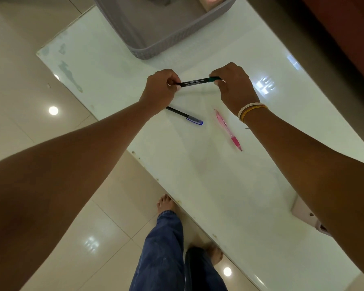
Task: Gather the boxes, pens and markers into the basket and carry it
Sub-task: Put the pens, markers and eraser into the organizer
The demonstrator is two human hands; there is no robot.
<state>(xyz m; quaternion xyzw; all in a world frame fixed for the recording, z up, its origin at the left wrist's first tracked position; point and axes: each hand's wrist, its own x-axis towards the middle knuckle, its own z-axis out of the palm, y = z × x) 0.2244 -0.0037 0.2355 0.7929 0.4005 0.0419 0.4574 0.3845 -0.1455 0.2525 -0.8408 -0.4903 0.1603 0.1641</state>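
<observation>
Table [229, 185] glossy white, tiled floor [19, 91] | both hands' fingers [172, 81] clamped on marker [194, 82]

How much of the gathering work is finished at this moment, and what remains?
Done: a box already sits in the basket. In hand: both hands, left and right, hold a marker by its ends. Left: blue pen and pink pen lie on the table; then carrying.

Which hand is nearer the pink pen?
Right. The right hand is just above the pink pen; the left hand is farther off, up-left, beyond the blue-capped pen.
</observation>
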